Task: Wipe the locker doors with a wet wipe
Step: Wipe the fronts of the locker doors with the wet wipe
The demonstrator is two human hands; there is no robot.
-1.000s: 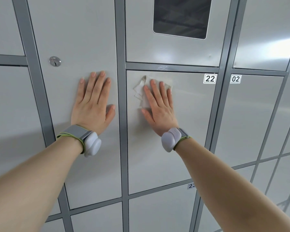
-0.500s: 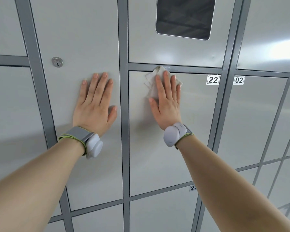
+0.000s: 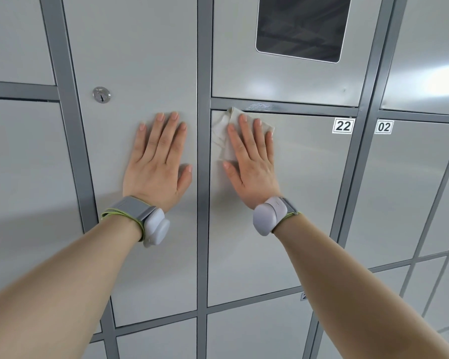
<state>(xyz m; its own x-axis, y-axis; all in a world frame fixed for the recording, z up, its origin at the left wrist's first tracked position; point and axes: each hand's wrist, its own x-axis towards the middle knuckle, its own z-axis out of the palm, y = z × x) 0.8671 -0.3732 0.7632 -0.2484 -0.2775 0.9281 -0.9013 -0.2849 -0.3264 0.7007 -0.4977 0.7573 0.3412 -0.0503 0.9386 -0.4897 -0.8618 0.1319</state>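
A crumpled white wet wipe point(image 3: 222, 133) lies flat against the top left corner of the grey locker door numbered 22 point(image 3: 303, 203). My right hand point(image 3: 252, 167) presses the wipe onto that door with straight fingers, covering most of it. My left hand point(image 3: 158, 164) rests flat, fingers spread, on the taller locker door point(image 3: 140, 60) to the left, below its round key lock point(image 3: 101, 94).
Dark grey frame bars point(image 3: 202, 177) separate the doors. Above door 22 is a door with a dark window point(image 3: 300, 27). Door 02 point(image 3: 399, 190) is to the right, and more grey doors lie below and to the left. A smear marks the bar point(image 3: 262, 107) above the wipe.
My right hand slid the wipe up to the top edge of door 22, then leftward into its top left corner. My left hand stayed flat on the neighbouring door.
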